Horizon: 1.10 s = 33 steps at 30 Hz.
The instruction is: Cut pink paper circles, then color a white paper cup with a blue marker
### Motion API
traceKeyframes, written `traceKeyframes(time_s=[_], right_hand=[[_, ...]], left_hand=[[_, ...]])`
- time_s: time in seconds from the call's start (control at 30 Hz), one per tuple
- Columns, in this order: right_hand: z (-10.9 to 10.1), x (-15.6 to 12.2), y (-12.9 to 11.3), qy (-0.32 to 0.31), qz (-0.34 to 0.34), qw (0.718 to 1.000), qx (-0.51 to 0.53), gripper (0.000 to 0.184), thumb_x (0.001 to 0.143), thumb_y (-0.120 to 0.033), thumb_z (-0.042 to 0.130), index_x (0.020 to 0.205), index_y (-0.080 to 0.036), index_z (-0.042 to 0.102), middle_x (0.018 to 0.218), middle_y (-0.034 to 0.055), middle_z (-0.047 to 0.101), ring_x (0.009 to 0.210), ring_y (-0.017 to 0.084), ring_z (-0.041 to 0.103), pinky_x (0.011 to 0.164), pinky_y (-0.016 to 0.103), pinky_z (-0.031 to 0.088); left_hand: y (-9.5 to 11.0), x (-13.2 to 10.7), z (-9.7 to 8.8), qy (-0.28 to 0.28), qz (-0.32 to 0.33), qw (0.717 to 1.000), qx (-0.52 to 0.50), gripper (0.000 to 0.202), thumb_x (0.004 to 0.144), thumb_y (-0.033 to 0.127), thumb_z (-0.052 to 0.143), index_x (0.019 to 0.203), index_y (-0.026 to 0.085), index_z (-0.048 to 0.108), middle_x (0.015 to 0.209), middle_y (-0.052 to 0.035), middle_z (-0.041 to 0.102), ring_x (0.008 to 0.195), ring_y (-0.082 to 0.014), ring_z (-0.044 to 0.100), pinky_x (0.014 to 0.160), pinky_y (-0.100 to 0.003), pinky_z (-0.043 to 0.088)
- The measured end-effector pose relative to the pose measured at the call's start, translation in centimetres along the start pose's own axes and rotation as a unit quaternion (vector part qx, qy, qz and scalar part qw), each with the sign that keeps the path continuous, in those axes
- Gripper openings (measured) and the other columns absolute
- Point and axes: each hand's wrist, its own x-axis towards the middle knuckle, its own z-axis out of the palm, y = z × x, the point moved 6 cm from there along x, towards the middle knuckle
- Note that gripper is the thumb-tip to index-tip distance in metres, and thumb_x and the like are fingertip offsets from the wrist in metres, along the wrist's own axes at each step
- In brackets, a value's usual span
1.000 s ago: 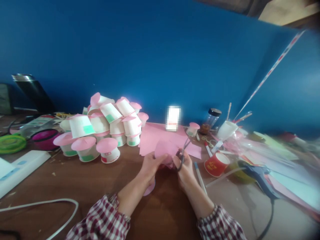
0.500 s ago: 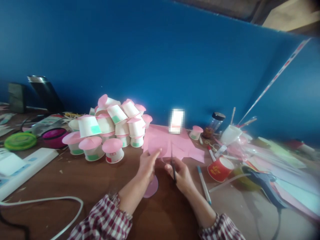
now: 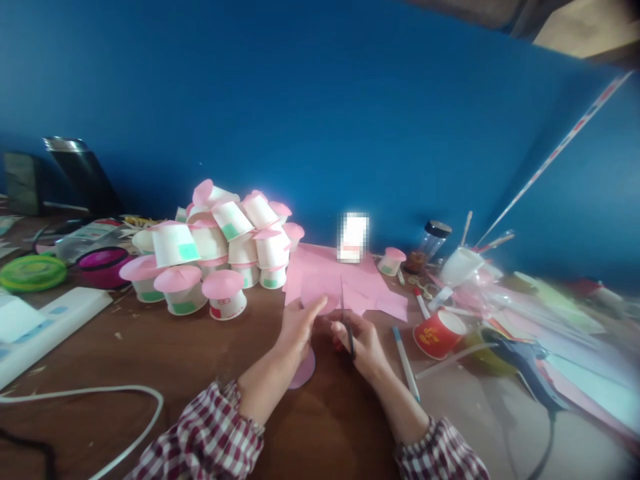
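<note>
Between its thumb and fingers my left hand (image 3: 299, 328) pinches a rounded piece of pink paper (image 3: 318, 293). My right hand (image 3: 361, 343) is closed round the dark handles of a pair of scissors (image 3: 349, 333), whose blades point up and away beside the right edge of that paper. Beneath my left wrist lies a pink paper disc (image 3: 304, 371), partly covered by the wrist. Behind both hands, larger pink sheets and offcuts (image 3: 367, 277) are spread on the table.
To the left, paper cups with pink paper caps (image 3: 225, 293) are piled up. On the right are a pen (image 3: 406, 363), a red paper cup (image 3: 440, 332) and a glue gun (image 3: 530, 367). A white power strip (image 3: 55, 327) lies at far left. A blue wall (image 3: 300, 120) stands behind.
The view has shifted slightly. Both hands stay close together, with the scissors and pink paper still held; the scissors have turned a little beside the paper.
</note>
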Motion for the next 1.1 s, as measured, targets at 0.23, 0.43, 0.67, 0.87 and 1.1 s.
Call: traceKeyframes(time_s=[0.23, 0.43, 0.67, 0.87, 1.1], right_hand=[[0.0, 0.1, -0.3, 0.011, 0.008, 1.000, 0.003, 0.039, 0.072, -0.047, 0.068, 0.089, -0.012, 0.064, 0.054, -0.0022, 0.054, 0.048, 0.009, 0.048, 0.046, 0.020, 0.039], [-0.1, 0.0, -0.4, 0.012, 0.002, 1.000, 0.002, 0.037, 0.071, -0.047, 0.068, 0.087, -0.014, 0.065, 0.054, -0.0026, 0.054, 0.048, 0.009, 0.048, 0.045, 0.020, 0.039], [0.0, 0.0, -0.8, 0.014, 0.005, 1.000, -0.012, 0.041, 0.071, -0.052, 0.067, 0.083, -0.013, 0.064, 0.052, -0.0023, 0.052, 0.046, 0.010, 0.046, 0.043, 0.021, 0.036], [0.0, 0.1, -0.8, 0.014, 0.004, 1.000, -0.013, 0.040, 0.070, -0.051, 0.068, 0.084, -0.014, 0.063, 0.053, -0.0023, 0.054, 0.047, 0.010, 0.047, 0.044, 0.020, 0.037], [0.0, 0.0, -1.1, 0.015, -0.004, 1.000, -0.021, 0.039, 0.071, -0.053, 0.066, 0.077, -0.014, 0.062, 0.054, -0.0017, 0.054, 0.048, 0.010, 0.048, 0.045, 0.021, 0.039]], left_hand=[[-0.2, 0.1, 0.0, -0.009, -0.001, 1.000, 0.009, 0.026, 0.062, 0.029, 0.075, 0.076, 0.011, 0.064, 0.057, -0.0047, 0.066, 0.046, -0.0147, 0.060, 0.045, -0.023, 0.049], [-0.1, -0.2, 0.4, -0.021, -0.009, 1.000, -0.002, 0.024, 0.061, 0.030, 0.075, 0.070, 0.010, 0.064, 0.054, -0.0055, 0.065, 0.042, -0.0151, 0.058, 0.042, -0.024, 0.047], [-0.1, -0.4, 0.6, -0.034, -0.001, 0.999, -0.010, 0.029, 0.059, 0.031, 0.075, 0.073, 0.009, 0.063, 0.057, -0.0072, 0.065, 0.044, -0.0191, 0.061, 0.044, -0.029, 0.049], [0.0, -0.6, 0.6, -0.040, -0.001, 0.999, -0.012, 0.029, 0.061, 0.031, 0.074, 0.076, 0.009, 0.062, 0.057, -0.0066, 0.064, 0.044, -0.0193, 0.060, 0.043, -0.030, 0.049], [-0.2, -0.8, 1.0, -0.041, -0.018, 0.999, -0.016, 0.027, 0.060, 0.031, 0.074, 0.068, 0.010, 0.060, 0.051, -0.0057, 0.062, 0.043, -0.0198, 0.060, 0.041, -0.031, 0.049]])
